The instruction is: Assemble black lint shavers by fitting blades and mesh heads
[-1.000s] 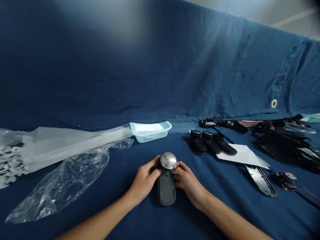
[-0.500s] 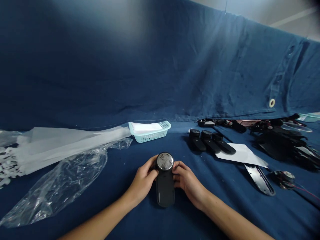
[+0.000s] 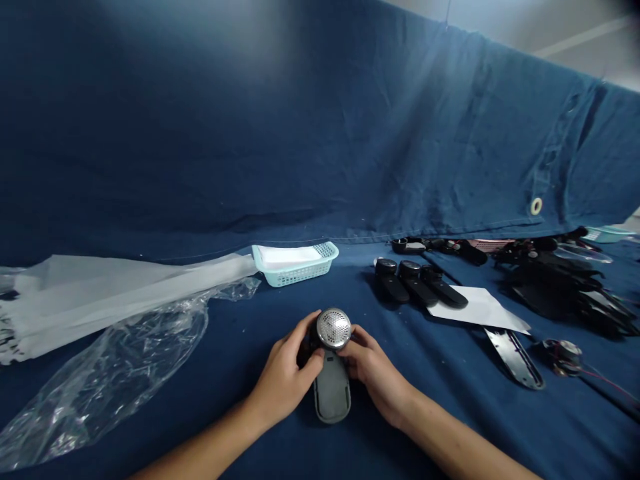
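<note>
A dark grey lint shaver [image 3: 331, 387] with a round silver mesh head lies lengthwise on the blue cloth in front of me. My left hand [image 3: 283, 380] grips its head end from the left, fingers curled round it. My right hand [image 3: 373, 373] holds the same end from the right, fingertips pinched just under the mesh head. The handle points toward me and rests on the cloth.
Clear plastic bags [image 3: 105, 360] and white sheets lie at the left. A pale blue basket [image 3: 295, 262] stands behind. Three more black shavers [image 3: 415, 283] lie at the right by a white paper [image 3: 475, 308], a metal-edged shell half [image 3: 514, 357], and a heap of black parts [image 3: 565, 287].
The shaver has been turned in my hands: half a second ago its dark side faced up, now the lighter grey side and bright mesh head face me. Both hands have slid slightly toward me.
</note>
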The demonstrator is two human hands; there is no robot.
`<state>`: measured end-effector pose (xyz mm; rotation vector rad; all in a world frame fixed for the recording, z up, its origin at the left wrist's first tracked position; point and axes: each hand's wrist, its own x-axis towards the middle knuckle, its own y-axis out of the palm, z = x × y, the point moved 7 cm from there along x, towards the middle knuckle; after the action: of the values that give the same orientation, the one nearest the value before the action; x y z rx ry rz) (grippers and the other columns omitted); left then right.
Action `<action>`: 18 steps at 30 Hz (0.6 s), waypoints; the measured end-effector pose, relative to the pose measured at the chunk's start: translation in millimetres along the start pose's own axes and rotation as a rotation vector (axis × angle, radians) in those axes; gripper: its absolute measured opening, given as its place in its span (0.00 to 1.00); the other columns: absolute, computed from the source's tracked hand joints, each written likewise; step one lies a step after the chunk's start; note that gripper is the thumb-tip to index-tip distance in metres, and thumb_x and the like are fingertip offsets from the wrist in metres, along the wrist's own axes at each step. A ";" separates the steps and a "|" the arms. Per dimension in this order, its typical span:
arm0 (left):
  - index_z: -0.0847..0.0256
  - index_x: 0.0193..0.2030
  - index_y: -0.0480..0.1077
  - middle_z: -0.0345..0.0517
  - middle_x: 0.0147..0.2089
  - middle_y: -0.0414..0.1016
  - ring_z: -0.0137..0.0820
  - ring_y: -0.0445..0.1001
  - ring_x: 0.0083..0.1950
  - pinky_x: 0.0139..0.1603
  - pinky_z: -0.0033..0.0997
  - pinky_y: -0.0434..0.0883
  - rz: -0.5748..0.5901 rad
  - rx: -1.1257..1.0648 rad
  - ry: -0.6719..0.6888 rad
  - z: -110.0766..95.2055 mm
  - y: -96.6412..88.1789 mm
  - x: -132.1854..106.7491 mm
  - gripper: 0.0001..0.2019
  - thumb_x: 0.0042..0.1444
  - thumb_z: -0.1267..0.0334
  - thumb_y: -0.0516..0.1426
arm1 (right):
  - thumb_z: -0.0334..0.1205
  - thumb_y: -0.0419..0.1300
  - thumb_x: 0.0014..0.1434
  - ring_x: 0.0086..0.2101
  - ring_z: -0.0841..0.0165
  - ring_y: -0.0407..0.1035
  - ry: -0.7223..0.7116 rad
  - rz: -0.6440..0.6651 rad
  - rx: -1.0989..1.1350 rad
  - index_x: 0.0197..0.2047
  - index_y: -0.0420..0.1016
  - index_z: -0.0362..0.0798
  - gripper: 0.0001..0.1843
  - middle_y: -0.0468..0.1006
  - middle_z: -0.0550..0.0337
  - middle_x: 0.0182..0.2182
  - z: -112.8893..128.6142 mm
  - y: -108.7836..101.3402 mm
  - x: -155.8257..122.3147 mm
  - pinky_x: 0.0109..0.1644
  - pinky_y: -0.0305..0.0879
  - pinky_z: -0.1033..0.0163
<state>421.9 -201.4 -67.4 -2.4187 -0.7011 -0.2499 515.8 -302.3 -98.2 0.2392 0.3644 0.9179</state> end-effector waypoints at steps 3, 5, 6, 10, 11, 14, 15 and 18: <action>0.54 0.68 0.52 0.49 0.66 0.64 0.41 0.64 0.65 0.66 0.47 0.61 -0.008 0.083 0.015 -2.0 -0.8 -3.2 0.28 0.62 0.63 0.52 | 0.38 0.64 0.52 0.35 0.68 0.68 -0.013 -0.022 0.005 0.43 0.71 0.49 0.15 0.76 0.60 0.39 0.0 1.8 -4.6 0.38 0.62 0.65; 0.54 0.69 0.50 0.49 0.67 0.62 0.41 0.62 0.66 0.67 0.47 0.59 0.006 0.093 0.019 -3.0 -0.8 -4.7 0.28 0.63 0.62 0.51 | 0.40 0.65 0.52 0.37 0.68 0.67 -0.024 -0.035 0.005 0.44 0.71 0.50 0.15 0.76 0.62 0.40 -0.2 2.5 -7.5 0.38 0.61 0.66; 0.53 0.70 0.49 0.49 0.68 0.61 0.40 0.61 0.67 0.67 0.48 0.58 0.020 0.087 0.020 -3.5 -0.4 -5.2 0.29 0.63 0.61 0.51 | 0.42 0.66 0.53 0.37 0.68 0.67 -0.029 -0.040 0.004 0.45 0.71 0.51 0.16 0.76 0.62 0.40 -0.3 2.8 -8.5 0.39 0.61 0.67; 0.52 0.71 0.48 0.46 0.70 0.57 0.38 0.57 0.69 0.69 0.47 0.54 0.062 0.031 0.027 -4.8 0.2 -5.4 0.27 0.65 0.60 0.48 | 0.44 0.64 0.55 0.42 0.66 0.68 -0.030 -0.052 0.018 0.50 0.71 0.56 0.19 0.77 0.64 0.46 0.0 2.6 -10.3 0.44 0.61 0.66; 0.52 0.70 0.48 0.45 0.70 0.57 0.37 0.57 0.69 0.70 0.46 0.54 0.061 0.018 0.026 -4.9 -0.1 -5.2 0.27 0.66 0.60 0.47 | 0.43 0.64 0.55 0.44 0.65 0.68 -0.031 -0.046 0.024 0.51 0.71 0.56 0.19 0.77 0.64 0.46 0.8 2.9 -10.2 0.46 0.61 0.65; 0.51 0.70 0.50 0.43 0.69 0.58 0.36 0.57 0.69 0.70 0.44 0.54 0.039 0.006 0.004 -3.4 -0.9 -4.6 0.25 0.67 0.59 0.46 | 0.41 0.63 0.55 0.49 0.62 0.67 -0.036 -0.006 0.033 0.51 0.72 0.55 0.19 0.77 0.64 0.46 3.9 5.3 -9.9 0.50 0.60 0.62; 0.52 0.70 0.51 0.43 0.69 0.59 0.36 0.58 0.69 0.69 0.44 0.55 0.032 0.011 -0.003 -2.9 -1.0 -4.6 0.25 0.67 0.59 0.46 | 0.41 0.63 0.55 0.49 0.62 0.67 -0.037 0.005 0.035 0.51 0.72 0.55 0.19 0.78 0.64 0.46 4.8 6.1 -9.9 0.51 0.59 0.62; 0.51 0.69 0.52 0.42 0.68 0.60 0.36 0.60 0.68 0.68 0.41 0.56 0.015 0.035 -0.002 -2.6 -1.4 -5.2 0.24 0.67 0.59 0.46 | 0.39 0.63 0.54 0.47 0.62 0.68 -0.042 0.023 0.045 0.51 0.73 0.55 0.19 0.78 0.64 0.46 6.7 7.3 -10.5 0.52 0.59 0.62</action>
<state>416.8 -204.2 -66.3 -2.3903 -0.6831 -0.2270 507.4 -306.7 -87.4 0.3040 0.3446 0.9265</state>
